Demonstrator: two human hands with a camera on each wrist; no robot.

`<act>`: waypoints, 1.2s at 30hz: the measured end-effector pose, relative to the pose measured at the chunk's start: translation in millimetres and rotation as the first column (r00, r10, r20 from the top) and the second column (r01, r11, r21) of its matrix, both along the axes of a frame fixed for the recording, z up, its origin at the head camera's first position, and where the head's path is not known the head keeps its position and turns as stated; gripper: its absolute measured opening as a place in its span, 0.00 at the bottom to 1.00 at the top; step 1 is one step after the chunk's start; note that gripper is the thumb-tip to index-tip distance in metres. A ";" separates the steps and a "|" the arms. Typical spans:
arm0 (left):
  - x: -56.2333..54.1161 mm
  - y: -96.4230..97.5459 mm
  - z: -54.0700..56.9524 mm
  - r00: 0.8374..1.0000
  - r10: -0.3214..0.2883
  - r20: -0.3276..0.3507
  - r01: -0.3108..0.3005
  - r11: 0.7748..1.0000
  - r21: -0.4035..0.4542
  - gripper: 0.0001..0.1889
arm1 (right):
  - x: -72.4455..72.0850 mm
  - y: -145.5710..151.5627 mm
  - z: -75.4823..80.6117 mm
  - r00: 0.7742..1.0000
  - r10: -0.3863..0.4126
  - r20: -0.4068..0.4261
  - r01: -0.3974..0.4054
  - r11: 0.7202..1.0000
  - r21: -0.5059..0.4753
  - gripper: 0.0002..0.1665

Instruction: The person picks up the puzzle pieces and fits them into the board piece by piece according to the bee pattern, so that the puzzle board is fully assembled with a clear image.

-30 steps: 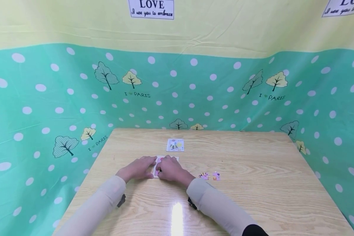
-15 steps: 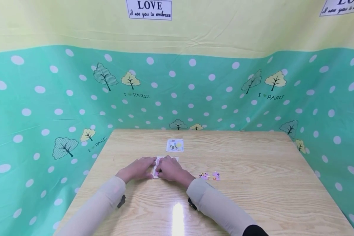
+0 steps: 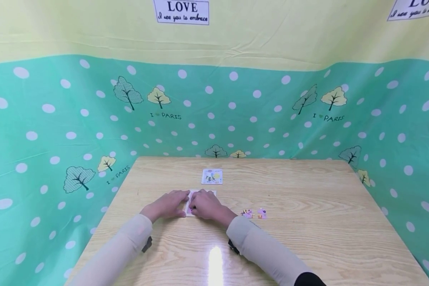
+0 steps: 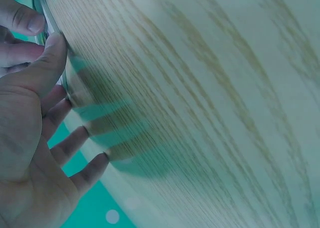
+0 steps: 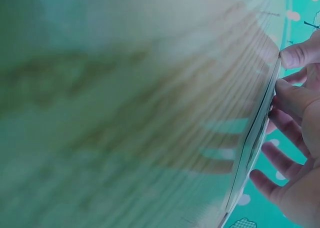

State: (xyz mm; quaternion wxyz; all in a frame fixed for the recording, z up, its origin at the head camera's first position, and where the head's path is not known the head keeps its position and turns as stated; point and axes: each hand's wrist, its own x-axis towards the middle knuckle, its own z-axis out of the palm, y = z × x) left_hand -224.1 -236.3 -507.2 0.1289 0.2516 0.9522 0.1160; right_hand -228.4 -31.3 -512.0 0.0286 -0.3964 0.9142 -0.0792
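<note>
In the head view, a small puzzle board [image 3: 213, 192] with a white border lies on the wooden table, mostly covered by my hands. My left hand [image 3: 169, 203] rests at its left side, thumb at the near corner and fingers at the far one. Those fingers are spread and fairly straight in the left wrist view. My right hand [image 3: 206, 205] reaches over the board, thumb and fingers bent together at a purple puzzle piece [image 3: 192, 209] in its left part. Most of that piece is hidden. Both thumbs come close together in the right wrist view, near the thumb [image 5: 287, 90] of my right hand.
A square picture card [image 3: 212, 176] lies behind the board. Two loose purple puzzle pieces, one [image 3: 247, 213] nearer and one [image 3: 262, 213] farther right, lie beside my right forearm. A polka-dot green cloth [image 3: 232, 119] hangs around the table [image 3: 307, 206].
My right fingers have shifted very slightly over the board, covering a red patch near its top. The left hand, card and loose pieces stay put.
</note>
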 end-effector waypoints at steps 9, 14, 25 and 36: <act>0.9 0.3 1.4 1.000 0.003 0.009 -0.003 1.000 0.001 0.43 | 1.4 4.7 2.7 0.999 0.030 0.030 -0.030 0.999 -0.013 0.15; 1.0 -0.1 1.6 1.000 0.003 0.003 -0.003 1.000 -0.007 0.43 | 0.7 10.6 3.2 0.998 0.056 0.018 -0.056 0.998 -0.021 0.15; 0.4 0.4 -0.6 1.000 0.024 0.007 -0.024 1.000 -0.010 0.46 | -1.3 31.3 9.0 0.995 0.018 0.097 -0.012 0.998 -0.059 0.18; 0.2 1.1 -1.3 0.998 0.046 0.031 -0.045 0.999 -0.022 0.44 | 0.7 56.8 13.9 0.991 -0.020 0.136 0.032 0.996 -0.084 0.21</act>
